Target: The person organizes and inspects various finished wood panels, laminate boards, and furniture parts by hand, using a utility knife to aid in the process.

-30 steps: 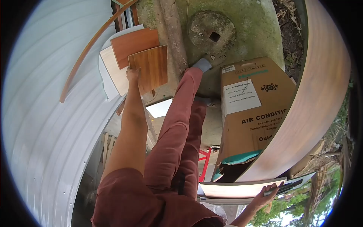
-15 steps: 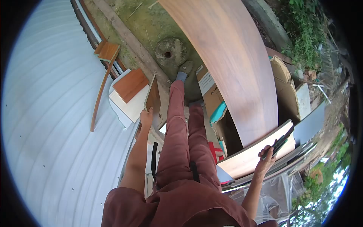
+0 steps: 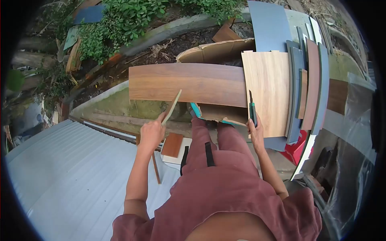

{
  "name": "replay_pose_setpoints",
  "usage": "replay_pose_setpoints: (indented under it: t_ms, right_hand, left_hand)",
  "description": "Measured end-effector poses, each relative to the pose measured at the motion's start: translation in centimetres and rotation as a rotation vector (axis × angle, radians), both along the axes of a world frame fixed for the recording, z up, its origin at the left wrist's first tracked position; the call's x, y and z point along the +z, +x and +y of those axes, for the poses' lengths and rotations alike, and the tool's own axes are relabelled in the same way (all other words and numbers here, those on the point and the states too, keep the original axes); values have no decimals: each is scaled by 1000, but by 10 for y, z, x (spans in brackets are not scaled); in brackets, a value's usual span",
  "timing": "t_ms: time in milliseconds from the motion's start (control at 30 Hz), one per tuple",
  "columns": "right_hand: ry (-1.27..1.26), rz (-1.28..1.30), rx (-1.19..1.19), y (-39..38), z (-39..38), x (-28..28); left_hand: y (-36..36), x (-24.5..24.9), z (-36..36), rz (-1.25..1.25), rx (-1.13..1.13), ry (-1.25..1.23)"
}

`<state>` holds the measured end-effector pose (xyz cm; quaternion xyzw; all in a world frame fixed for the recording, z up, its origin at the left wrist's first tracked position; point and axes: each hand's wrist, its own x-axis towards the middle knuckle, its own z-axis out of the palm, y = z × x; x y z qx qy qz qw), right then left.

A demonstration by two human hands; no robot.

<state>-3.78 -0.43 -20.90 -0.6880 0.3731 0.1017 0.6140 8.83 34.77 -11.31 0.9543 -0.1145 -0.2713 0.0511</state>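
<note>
My left hand is closed around one end of a small wood-grain board, raised so that its pale narrow edge faces me. The board's far end overlaps a long brown wood-grain plank lying crosswise ahead. In my right hand is a utility knife with a black and green handle, its dark blade pointing away from me. Behind the knife stretches a pale wood-grain board, which meets the right end of the brown plank.
Below the plank is an open cardboard box with turquoise edges. Several boards stand in layers at right, near a red plastic object. A ribbed metal sheet spreads at lower left, beside a small reddish-brown board.
My view has swung round, so the long plank now lies crosswise. My left hand has lifted the small board from beside my leg to the plank. The knife stays in my right hand.
</note>
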Motion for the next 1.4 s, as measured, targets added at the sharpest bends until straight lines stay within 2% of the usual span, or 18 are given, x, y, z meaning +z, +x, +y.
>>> replay_pose_setpoints:
  t_ms: [133, 200, 267, 333, 400, 433, 500, 733, 1033, 1400]
  right_hand:
    - [20, -69, -74, -22, -6, -4]
    - [18, -101, -116, -29, -12, -8]
    - [-151, -86, -8, -24, -11, -10]
    - [-125, -179, 21, -15, -11, 3]
    - [-213, -291, 38, -8, -7, -1]
    - [-206, -288, 12, -4, -6, -2]
    - [-152, -350, 43, 5, -3, -5]
    - [-173, -469, 49, 24, 4, -8]
    - [-126, -477, 59, 23, 2, -23]
    - [4, -308, -20, 43, -7, -114]
  left_hand:
    - [50, -23, -92, -61, -376, -3]
    - [76, -38, -159, 26, -491, 99]
    - [84, -60, -192, -7, -545, 101]
    - [86, -77, -215, -28, -597, 100]
    - [87, -86, -228, -88, -569, 101]
    - [87, -83, -231, -85, -594, 111]
    - [89, -77, -233, -36, -490, 22]
    - [82, -85, -230, -59, -514, 61]
    - [84, -86, -233, -52, -500, 116]
    - [98, -89, -230, -40, -527, 68]
